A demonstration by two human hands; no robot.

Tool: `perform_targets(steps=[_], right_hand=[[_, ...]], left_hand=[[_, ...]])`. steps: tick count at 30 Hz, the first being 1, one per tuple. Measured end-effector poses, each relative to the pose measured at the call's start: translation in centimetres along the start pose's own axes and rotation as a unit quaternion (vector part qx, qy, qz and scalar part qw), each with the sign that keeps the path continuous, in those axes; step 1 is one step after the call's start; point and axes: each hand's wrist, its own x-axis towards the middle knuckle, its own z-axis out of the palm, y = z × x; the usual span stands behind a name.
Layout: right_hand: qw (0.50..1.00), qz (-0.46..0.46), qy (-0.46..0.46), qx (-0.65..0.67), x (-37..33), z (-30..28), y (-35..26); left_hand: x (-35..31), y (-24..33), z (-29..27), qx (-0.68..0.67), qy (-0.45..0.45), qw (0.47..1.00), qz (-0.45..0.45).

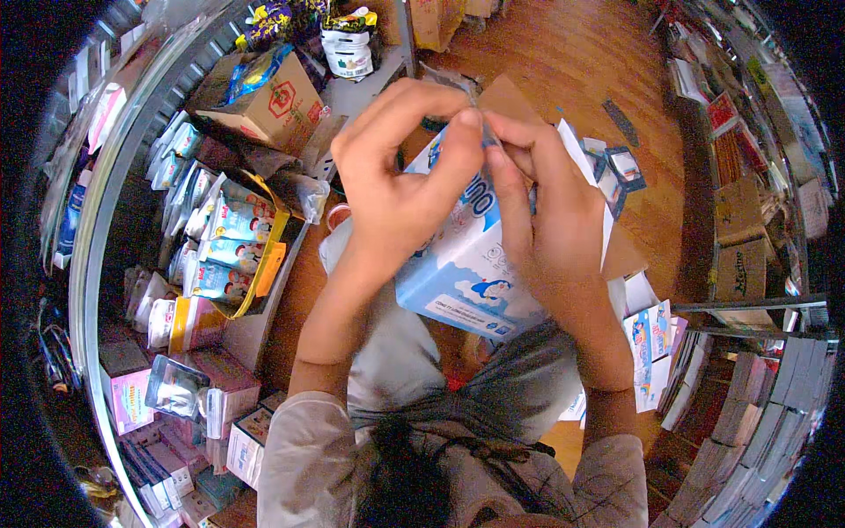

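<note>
A blue and white carton [471, 280] with a cartoon penguin printed on it stands in front of my lap, below both hands. My left hand [400, 172] arches over its left side, thumb and fingers pinched together. My right hand [559, 207] meets it from the right, fingertips closed and almost touching the left thumb. Between the fingertips there seems to be a thin, clear piece, too small and covered to name. Brown cardboard flaps [508, 99] show beyond the fingers. The hands hide much of the carton's top.
On the left shelf are a yellow tray [275, 255] of blue-white packets, a brown cardboard box [277, 104] and stacked small boxes. Right of me, flattened printed cartons [650, 343] lie by shelves with bundled flat stacks [735, 431]. Dark and silver scraps [620, 172] lie on the wooden floor.
</note>
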Motion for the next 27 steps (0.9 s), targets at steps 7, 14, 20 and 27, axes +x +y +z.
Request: perform_targets(steps=[7,14,20,27], right_hand=[[0.999,0.013,0.026,-0.013,-0.2,0.1,-0.1],[0.999,0.035,0.021,-0.001,0.0,-0.2,-0.1],[0.999,0.034,0.029,-0.014,0.0,-0.5,0.0],[0.999,0.003,0.043,-0.019,-0.1,-0.3,0.1]], left_hand=[[0.2,-0.2,0.3,-0.035,-0.008,0.999,-0.009],[0.3,-0.2,0.0,-0.017,-0.032,0.999,-0.002],[0.4,0.2,0.2,0.041,-0.041,0.998,0.034],[0.1,0.5,0.4,0.146,-0.089,0.982,0.075]])
